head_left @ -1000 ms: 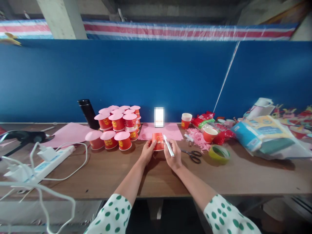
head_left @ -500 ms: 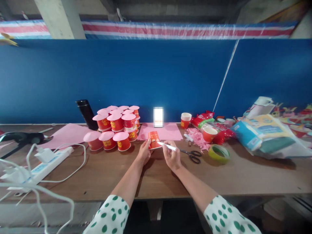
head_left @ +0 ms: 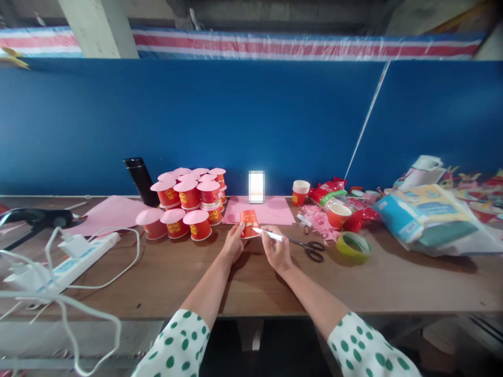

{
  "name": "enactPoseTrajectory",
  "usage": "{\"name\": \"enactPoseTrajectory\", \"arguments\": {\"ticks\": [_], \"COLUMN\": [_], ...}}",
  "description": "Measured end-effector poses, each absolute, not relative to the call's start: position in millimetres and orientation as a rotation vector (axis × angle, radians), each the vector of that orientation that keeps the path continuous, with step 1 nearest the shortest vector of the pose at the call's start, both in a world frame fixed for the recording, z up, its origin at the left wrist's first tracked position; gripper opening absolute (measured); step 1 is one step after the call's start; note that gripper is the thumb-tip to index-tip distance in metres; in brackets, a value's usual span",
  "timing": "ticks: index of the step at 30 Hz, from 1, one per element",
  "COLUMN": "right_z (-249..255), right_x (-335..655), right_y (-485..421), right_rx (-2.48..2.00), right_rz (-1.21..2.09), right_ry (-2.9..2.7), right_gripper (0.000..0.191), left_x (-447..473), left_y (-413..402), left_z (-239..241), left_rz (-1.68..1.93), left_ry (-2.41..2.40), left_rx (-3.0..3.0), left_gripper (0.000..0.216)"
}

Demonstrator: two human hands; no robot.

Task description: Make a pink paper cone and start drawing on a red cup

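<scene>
My left hand [head_left: 234, 244] is closed on a red paper cup [head_left: 249, 222] with yellow print, held over the table in front of me. The cup looks turned upside down, its pale rim towards me. In my right hand [head_left: 277, 250] is a white marker [head_left: 271, 234], its tip at the cup's right side; I cannot tell whether it touches. Just right of this hand lies a pair of black-handled scissors [head_left: 313, 250]. Pink paper sheets [head_left: 275, 210] lie behind the cup, with a bright blurred rectangle [head_left: 257, 187] standing at their back edge.
At left, red cups with pink cone tops [head_left: 197, 225] stand stacked, near a black bottle [head_left: 140, 181] and a power strip [head_left: 78, 264] with loose cables. On the right are stacked cups [head_left: 300, 192], pink paper scraps [head_left: 316, 222], yellow tape [head_left: 353, 247] and a plastic package [head_left: 424, 217].
The view has shifted very slightly. Both hands keep their grip, with the marker tip still at the cup and the cup nearly in the same place.
</scene>
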State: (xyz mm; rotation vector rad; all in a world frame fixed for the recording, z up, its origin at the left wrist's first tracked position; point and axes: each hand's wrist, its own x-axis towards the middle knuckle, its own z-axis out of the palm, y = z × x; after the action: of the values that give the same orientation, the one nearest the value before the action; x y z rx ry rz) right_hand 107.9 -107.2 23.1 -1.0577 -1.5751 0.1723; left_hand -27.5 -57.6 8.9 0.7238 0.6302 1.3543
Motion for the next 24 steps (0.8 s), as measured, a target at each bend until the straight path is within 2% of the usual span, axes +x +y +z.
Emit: {"name": "enactPoseTrajectory", "arguments": {"ticks": [24], "right_z": [22.0], "right_x": [109.9], "right_y": [-106.8], "right_rx": [-1.030], "right_rz": [0.276], "right_ry": [-1.592], "right_gripper": [0.022], "left_x": [-27.4], "left_y": [-55.4], "left_z": [6.2], "left_rz": [1.377], "left_ry": [0.648], "left_rx": [0.706], "left_gripper": [0.029]}}
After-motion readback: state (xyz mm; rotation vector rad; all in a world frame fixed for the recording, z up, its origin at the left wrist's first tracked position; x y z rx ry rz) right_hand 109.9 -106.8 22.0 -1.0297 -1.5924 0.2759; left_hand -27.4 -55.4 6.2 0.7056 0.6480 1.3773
